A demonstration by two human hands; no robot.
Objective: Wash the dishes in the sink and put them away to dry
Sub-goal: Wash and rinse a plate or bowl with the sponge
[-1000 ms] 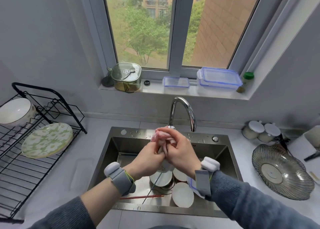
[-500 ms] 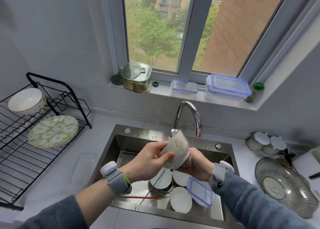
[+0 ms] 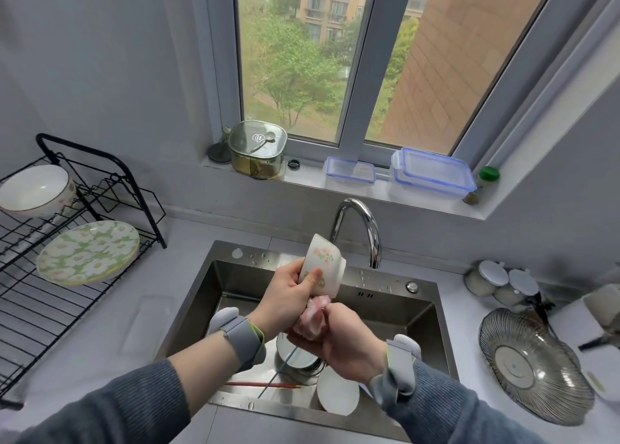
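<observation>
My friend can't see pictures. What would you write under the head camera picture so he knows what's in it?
Over a steel sink, a person's left hand holds a floral bowl while the right hand grips a pink cloth. More dishes wait in the sink; a white bowl and daisy plate sit on a black rack at left.

Both forearms reaching forward, grey sleeves pushed back, grey bands strapped at the wrists. Left hand raised, thumb pressed flat across the side of a floral bowl, remaining fingers hidden behind it. Right hand just below those fingers, knuckles up, curled tight round a pink cloth bunched up against the bowl's underside.
</observation>
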